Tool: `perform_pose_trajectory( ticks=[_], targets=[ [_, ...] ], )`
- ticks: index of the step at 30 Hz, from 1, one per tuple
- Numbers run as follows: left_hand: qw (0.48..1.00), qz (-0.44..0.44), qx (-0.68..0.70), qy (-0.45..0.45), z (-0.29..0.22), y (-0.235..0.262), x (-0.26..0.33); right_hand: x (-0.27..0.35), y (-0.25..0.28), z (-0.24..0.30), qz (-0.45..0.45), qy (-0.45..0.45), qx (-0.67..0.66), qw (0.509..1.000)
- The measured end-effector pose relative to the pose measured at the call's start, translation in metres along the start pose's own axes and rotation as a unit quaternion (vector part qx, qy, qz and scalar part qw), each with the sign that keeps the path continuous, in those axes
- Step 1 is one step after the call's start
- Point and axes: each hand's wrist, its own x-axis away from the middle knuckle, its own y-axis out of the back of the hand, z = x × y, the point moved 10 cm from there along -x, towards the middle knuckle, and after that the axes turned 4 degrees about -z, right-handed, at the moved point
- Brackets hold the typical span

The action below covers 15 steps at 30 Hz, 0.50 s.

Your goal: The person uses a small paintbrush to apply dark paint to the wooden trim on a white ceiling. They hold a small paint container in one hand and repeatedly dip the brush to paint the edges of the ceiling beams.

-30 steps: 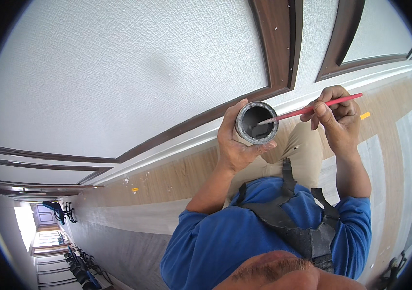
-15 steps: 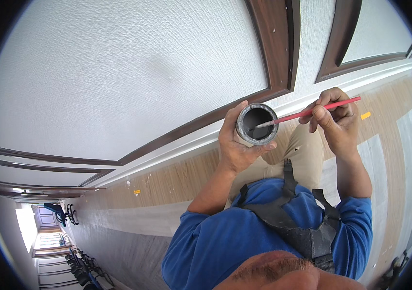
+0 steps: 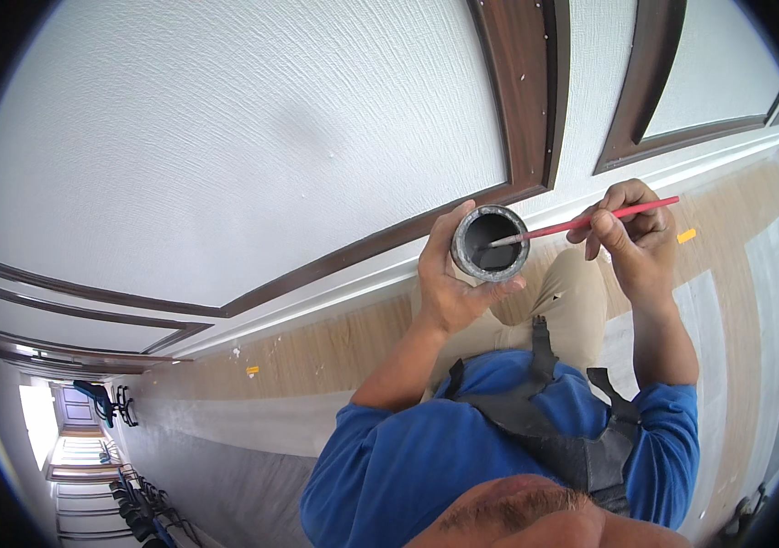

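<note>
My left hand [image 3: 451, 288] wraps round a round, dark-smeared can [image 3: 519, 263], its mouth tipped up into view. Dark grey paint [image 3: 499, 255] lies inside it. Between the thumb and fingers of my right hand [image 3: 631, 237] is a thin paintbrush [image 3: 581, 222] with a red handle. The brush's pale tip reaches over the rim into the can; whether it touches the paint I cannot tell. Both hands are over my bent knees, close to the wall.
A white textured wall [image 3: 225, 164] with dark brown wood moulding [image 3: 528, 110] rises ahead. A white baseboard [image 3: 344, 278] meets the wood-patterned floor [image 3: 316, 352], which carries small yellow pieces [image 3: 687, 236]. Dark chairs [image 3: 138, 511] stand far off at the lower left.
The can and both hands sit slightly lower in view, as the whole scene has shifted a little. The brush tip stays inside the can's mouth.
</note>
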Motion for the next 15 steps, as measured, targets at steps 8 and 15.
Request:
perform_pose_trajectory(
  ticks=[8,15],
  targets=[
    [0.997,-0.01,0.059,0.041,0.011,0.004,0.002,-0.002,0.005,-0.005,0.011,0.003,-0.083,0.997],
    [0.991,0.022,0.115,0.067,0.003,-0.016,-0.015,-0.007,0.016,0.012,0.009,0.064,-0.144,0.987]
  ],
)
